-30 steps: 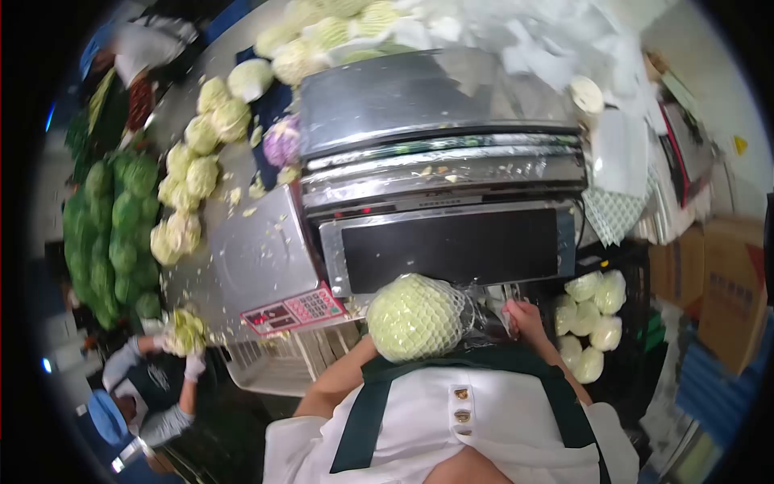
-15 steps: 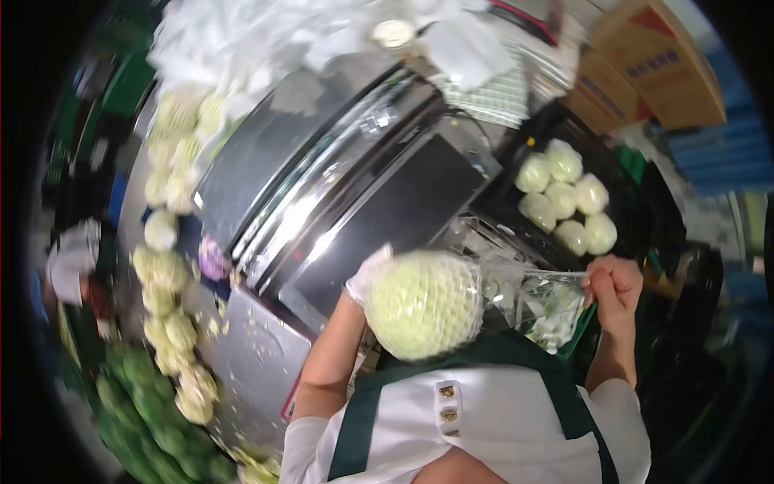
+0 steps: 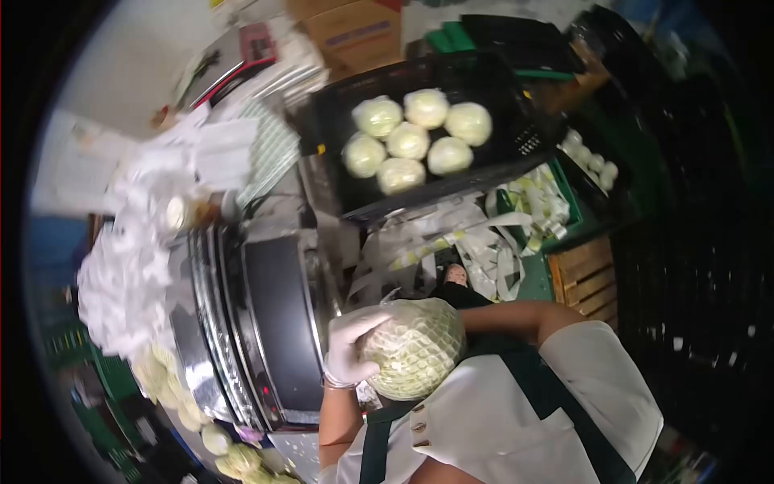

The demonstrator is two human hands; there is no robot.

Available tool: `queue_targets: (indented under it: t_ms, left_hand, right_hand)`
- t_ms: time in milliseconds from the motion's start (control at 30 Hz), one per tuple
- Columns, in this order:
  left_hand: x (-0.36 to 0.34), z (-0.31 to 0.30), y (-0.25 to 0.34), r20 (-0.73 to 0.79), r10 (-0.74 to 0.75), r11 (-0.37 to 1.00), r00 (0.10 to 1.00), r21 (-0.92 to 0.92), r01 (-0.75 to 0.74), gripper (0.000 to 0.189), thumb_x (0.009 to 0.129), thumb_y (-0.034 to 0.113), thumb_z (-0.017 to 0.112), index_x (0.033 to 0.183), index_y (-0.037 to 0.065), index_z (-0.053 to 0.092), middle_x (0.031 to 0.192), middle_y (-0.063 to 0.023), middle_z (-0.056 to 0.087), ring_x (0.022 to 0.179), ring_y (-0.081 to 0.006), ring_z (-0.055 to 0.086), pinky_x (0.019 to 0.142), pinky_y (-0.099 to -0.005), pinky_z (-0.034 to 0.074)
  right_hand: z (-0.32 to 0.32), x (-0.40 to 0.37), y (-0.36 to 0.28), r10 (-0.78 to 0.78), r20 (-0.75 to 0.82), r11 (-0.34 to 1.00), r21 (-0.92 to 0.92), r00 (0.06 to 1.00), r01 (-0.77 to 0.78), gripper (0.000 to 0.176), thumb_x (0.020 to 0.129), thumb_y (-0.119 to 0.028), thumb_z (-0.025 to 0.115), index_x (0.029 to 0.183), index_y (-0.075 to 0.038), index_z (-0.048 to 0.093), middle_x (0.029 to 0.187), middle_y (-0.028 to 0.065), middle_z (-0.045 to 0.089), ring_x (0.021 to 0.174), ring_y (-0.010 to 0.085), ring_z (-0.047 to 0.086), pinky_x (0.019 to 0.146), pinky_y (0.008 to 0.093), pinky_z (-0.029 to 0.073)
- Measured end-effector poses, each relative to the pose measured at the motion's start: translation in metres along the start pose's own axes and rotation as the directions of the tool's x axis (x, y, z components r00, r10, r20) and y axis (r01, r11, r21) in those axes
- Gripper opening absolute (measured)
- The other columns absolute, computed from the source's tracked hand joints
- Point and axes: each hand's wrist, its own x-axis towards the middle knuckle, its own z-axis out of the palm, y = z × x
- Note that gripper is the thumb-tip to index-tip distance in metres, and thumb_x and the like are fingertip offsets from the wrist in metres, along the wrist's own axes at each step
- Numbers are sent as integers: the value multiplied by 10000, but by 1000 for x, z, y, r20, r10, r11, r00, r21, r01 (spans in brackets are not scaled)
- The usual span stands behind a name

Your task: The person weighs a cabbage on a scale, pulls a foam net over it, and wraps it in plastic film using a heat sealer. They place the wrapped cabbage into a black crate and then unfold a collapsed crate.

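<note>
A pale green cabbage (image 3: 415, 351) in a white foam net, with clear film over it, is held close in front of my apron. My left hand (image 3: 352, 347), in a white glove, curls round its left side, thumb low and fingers over the top. My right forearm reaches in from the right and ends behind the cabbage, so that hand and its fingers are hidden. Left of the cabbage is the wrapping machine's dark flat plate (image 3: 280, 319), with a shiny metal film roller (image 3: 218, 323) beyond it.
Ahead, a black crate (image 3: 326, 121) holds several wrapped cabbages (image 3: 408, 141). Trimmings and loose film fill a green crate (image 3: 574, 206) at right. A white heap of foam nets (image 3: 121, 282) lies left. Unwrapped cabbages (image 3: 238, 461) line the lower left. A cardboard box (image 3: 355, 36) stands behind.
My view has swung right. My right hand, earlier pulling clear film out to the right, has come in behind the cabbage. My left hand stays on the cabbage, now gripping its upper left side.
</note>
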Motion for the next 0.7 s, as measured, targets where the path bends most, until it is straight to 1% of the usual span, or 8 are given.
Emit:
queue_targets:
  t_ms: [133,233,267,333,367,433,500,700]
  left_hand:
    - [42,34,10,-91,252,872,963,453,-185,664,603,506,666,979,-38,595,950,-190,617,856,-306,609,788,-347,466]
    - [88,83,0,149,-4,992,989,124,-15,787,613,416,703,1205,-26,432,1241,-192,454,1161,-253,444,966,-353,348]
    - [86,87,-13,127,-312,936,941,-129,328,775,660,358,688,1249,-29,364,1273,-154,426,1192,-230,406,994,-346,320]
    - [95,102,-56,-34,-364,853,931,-412,319,599,793,317,566,1244,-20,362,1249,-116,442,1152,-214,430,982,-331,329]
    - [100,106,-78,-113,-383,802,917,-533,270,531,843,305,513,1239,-17,367,1242,-111,447,1138,-214,439,980,-326,331]
    - [130,107,-108,-112,-492,723,863,-605,334,479,934,359,351,1254,4,379,1249,-99,457,1146,-212,440,983,-343,337]
    - [175,106,-107,-78,-581,563,810,-758,331,508,937,399,315,1261,15,389,1266,-105,455,1156,-224,442,988,-360,336]
    - [287,57,-168,-30,-589,597,807,-689,410,558,912,471,289,1276,61,391,1264,-113,463,1151,-272,455,970,-421,360]
  right_hand:
    - [-12,-79,4,-116,-118,772,614,986,164,338,832,-232,508,1108,-36,510,1074,107,546,996,173,507,863,316,398]
    - [-25,-130,8,-267,-270,378,854,925,359,394,858,-264,472,1175,-30,467,1145,114,517,1057,192,487,910,324,378]
    - [-31,-143,7,-301,-355,264,861,885,434,412,867,-274,461,1198,-27,453,1169,116,507,1078,199,480,926,326,371]
    - [-50,-167,-6,-267,-554,112,795,789,596,450,884,-295,437,1243,-23,425,1216,120,487,1119,212,467,957,332,357]
    - [-55,-182,-27,-43,-675,155,723,736,673,484,880,-317,434,1262,-21,405,1237,119,470,1137,214,452,975,331,339]
    - [-94,-165,-25,-155,-855,370,415,495,831,591,852,-342,463,1318,-8,318,1317,134,376,1210,234,372,1016,321,277]
    - [-129,-161,-54,-377,-805,779,-7,459,627,689,859,-324,458,1378,10,150,1429,155,176,1315,244,190,1058,334,182]
    - [-234,-100,-99,-352,-879,885,-201,322,419,789,780,-419,523,1334,56,223,1373,255,222,1282,319,242,1044,366,207]
